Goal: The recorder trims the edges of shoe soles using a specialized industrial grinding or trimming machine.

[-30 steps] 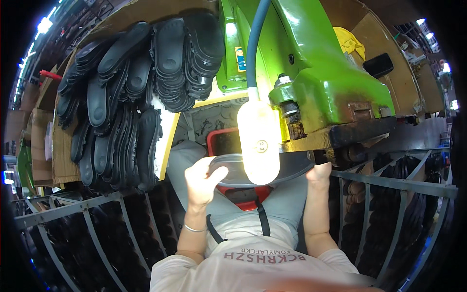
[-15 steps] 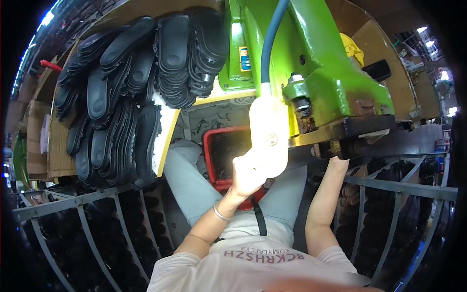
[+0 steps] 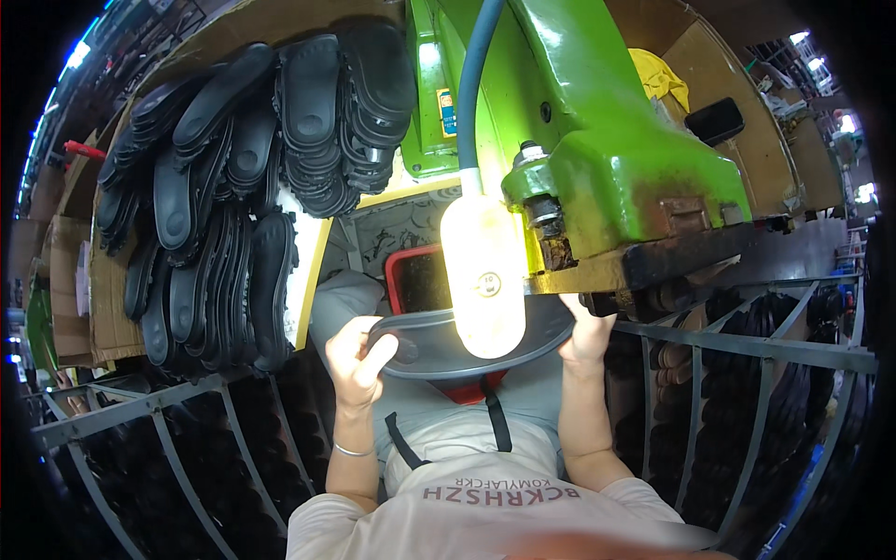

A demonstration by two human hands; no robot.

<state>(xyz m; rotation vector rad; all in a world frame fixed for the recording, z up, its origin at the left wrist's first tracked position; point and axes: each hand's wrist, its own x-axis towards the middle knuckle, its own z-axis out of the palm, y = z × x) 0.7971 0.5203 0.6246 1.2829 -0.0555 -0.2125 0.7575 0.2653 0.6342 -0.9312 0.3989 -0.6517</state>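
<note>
A dark grey shoe sole spans the gap between my two hands, over my lap. My left hand pinches its left end, thumb on the near face. At the other end my right hand grips the sole just below the front edge of the green machine, its fingertips partly hidden. A bright, glowing lamp on a blue flexible neck hangs in front of the sole and covers its middle.
Stacks of black soles lie on the left table beside the machine. Below sits a red bin. Metal racks flank me on both sides. A phone and a yellow cloth lie at the far right.
My left hand has left the lamp and moved left onto the sole. My right hand has come left from under the machine head. The sole now shows between both hands.
</note>
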